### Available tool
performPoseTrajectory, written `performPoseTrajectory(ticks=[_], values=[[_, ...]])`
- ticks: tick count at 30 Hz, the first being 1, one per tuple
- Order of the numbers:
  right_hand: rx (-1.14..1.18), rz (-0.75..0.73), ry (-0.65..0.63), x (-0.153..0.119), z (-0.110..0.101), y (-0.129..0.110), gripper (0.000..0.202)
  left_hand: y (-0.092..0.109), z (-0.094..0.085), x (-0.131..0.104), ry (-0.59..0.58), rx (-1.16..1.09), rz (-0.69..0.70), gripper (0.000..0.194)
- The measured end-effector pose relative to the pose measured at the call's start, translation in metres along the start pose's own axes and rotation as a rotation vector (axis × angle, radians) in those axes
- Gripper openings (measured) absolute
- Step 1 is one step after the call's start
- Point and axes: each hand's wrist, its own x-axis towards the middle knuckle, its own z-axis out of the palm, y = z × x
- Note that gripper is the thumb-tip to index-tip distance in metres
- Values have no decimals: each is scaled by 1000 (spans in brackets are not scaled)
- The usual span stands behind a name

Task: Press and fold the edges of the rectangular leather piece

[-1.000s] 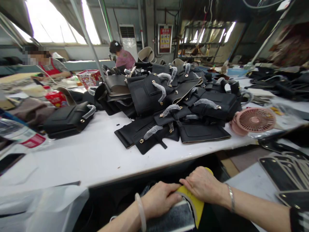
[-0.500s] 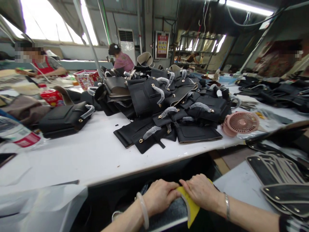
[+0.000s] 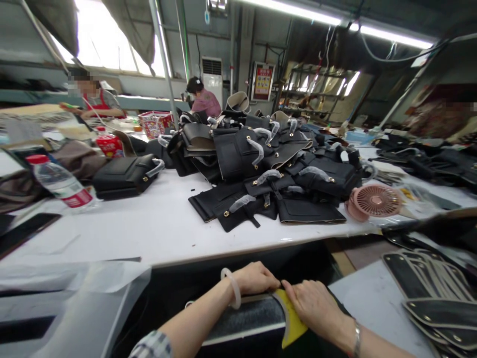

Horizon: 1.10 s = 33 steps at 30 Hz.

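Note:
Low in the view, over the dark space before the table edge, my two hands meet at a curved piece with a yellow face (image 3: 293,323) and a pale rim. My left hand (image 3: 257,277) is closed, its fingertips pinching at the top edge, where a small dark bit shows; what exactly it grips is hidden. My right hand (image 3: 315,303) is closed round the yellow piece, thumb along its upper side. Below my left wrist lies a rounded dark grey surface (image 3: 248,318) with a white edge strip, reaching up to the yellow piece.
Black leather bags (image 3: 238,154) with wrapped handles are heaped on the white table (image 3: 164,238). A pink fan (image 3: 376,201) stands to their right, a water bottle (image 3: 63,184) at left. Black straps (image 3: 428,283) lie at lower right. Other people sit behind the table.
The view has swung left and tilted up slightly. My left hand has shifted along the top edge, fingers now drawn in tighter, and more of the grey surface shows. My right hand still grips the yellow piece.

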Motion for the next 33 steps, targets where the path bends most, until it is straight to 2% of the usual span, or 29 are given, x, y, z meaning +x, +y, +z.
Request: performPoseTrajectory(ticks=[3, 7, 11, 13, 15, 18, 20, 22, 24, 29, 33], values=[[86, 52, -24, -2, -1, -2, 33, 2, 2, 3, -8, -47, -45, 21], [285, 150, -52, -3, 0, -4, 43, 1, 6, 5, -12, -113, -65, 27], [598, 286, -50, -9, 11, -8, 46, 0, 7, 4, 10, -140, -73, 29], [817, 394, -66, -17, 18, -10, 51, -1, 8, 5, 19, -149, -68, 30], [1062, 521, -111, -27, 22, -12, 69, -2, 8, 6, 20, -157, -69, 31], [1470, 697, -180, -40, 20, -13, 77, -4, 8, 9, 14, -153, -76, 33], [1836, 761, -122, -41, 14, -13, 78, -4, 8, 11, 2, -145, -80, 35], [2206, 756, -18, -35, 9, -13, 73, -4, 8, 10, -8, -136, -82, 36], [2408, 732, 44, -24, 7, -15, 68, -3, 7, 9, -11, -122, -81, 34], [2093, 867, 134, -1, 18, -23, 61, 0, 5, 7, -14, -85, -72, 30], [1961, 858, 207, 0, 32, -28, 58, -1, 5, 7, -30, -67, -60, 30]])
